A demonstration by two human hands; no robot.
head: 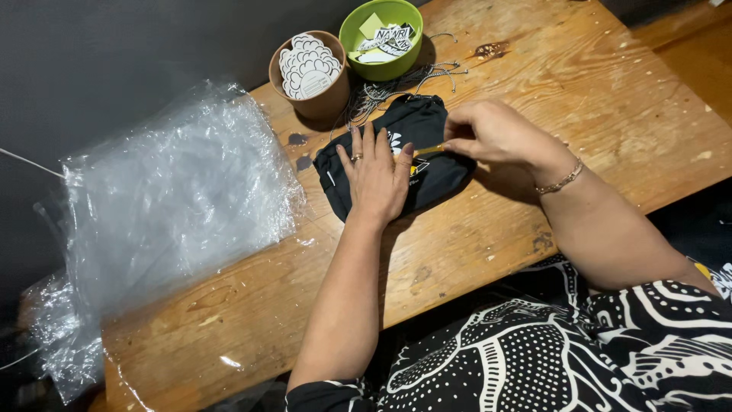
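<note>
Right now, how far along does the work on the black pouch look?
Done: the black pouch lies flat on the wooden table. In hand: the left hand presses it down while the right hand pinches a small yellow piece at its top. Left: the clear plastic bags lie unused, tags still fill the brown cup and green bowl.

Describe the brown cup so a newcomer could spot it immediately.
On the wooden table, look to the far edge beyond the black folded garment. The brown paper cup stands left of the green bowl; it alone holds white scalloped cards.
</note>
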